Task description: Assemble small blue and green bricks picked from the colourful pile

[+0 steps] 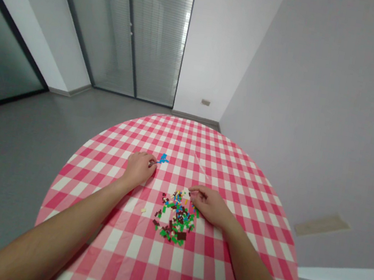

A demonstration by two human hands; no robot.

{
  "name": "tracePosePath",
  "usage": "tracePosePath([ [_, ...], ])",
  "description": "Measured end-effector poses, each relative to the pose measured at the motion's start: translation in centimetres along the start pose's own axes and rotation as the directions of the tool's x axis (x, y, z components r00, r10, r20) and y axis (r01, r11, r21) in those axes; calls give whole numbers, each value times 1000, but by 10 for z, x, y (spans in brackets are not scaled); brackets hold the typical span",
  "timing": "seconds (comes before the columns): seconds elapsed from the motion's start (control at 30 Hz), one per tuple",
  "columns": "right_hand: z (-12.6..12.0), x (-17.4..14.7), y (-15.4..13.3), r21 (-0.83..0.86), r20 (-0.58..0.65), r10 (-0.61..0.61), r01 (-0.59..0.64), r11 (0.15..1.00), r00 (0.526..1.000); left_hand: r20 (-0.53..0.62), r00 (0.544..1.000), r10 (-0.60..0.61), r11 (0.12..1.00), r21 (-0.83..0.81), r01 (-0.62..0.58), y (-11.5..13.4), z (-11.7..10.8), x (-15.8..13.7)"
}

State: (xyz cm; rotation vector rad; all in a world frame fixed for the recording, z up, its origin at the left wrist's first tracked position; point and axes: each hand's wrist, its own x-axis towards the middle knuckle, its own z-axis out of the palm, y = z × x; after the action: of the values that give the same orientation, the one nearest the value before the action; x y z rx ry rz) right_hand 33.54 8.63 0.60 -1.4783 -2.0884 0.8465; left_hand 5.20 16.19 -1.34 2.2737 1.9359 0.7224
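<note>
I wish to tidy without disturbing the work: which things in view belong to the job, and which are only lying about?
Seem part of the job:
blue pieces, by the left hand
pile of mixed pieces, by the right hand

Seem only lying about or background:
pale piece, apart from the pile
checked tablecloth, just underneath

In front of me stands a round table point(184, 132) under a red-and-white checked cloth point(239, 168). Beyond its far edge I face a white wall point(224, 46) bearing a small beige plate point(205, 102). Off its far left stand dark-framed glass panels point(153, 43), bright along one side. A pale grey wall point(326, 120) flanks the right edge; smooth grey floor point(35, 143) spreads off the left.
</note>
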Motion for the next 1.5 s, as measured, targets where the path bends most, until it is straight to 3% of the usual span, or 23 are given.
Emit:
tracePosePath([
  [0.23,-15,-4,1,-69,59,27,-23,997,998,-8,999,34,998,-55,-34,1,1,-2],
  [0.43,-16,-6,5,-75,138,51,-41,996,989,-3,979,205,965,-167,-202,7,3,-7],
  [0.63,-11,-6,1,-103,141,-21,35,994,990,30,962,272,933,-252,-256,21,-6,-16],
  [0.93,-9,-8,-14,-335,89,-29,57,940,996,54,960,276,931,-264,-253,23,-8,-18],
  [1.27,-8,-10,-21,-406,116,7,41,913,993,63,955,290,920,-293,-260,21,-1,-17],
  [1.5,-7,-10,-22,-336,115,-18,56,940,993,80,951,299,908,-331,-258,27,-2,-19],
])
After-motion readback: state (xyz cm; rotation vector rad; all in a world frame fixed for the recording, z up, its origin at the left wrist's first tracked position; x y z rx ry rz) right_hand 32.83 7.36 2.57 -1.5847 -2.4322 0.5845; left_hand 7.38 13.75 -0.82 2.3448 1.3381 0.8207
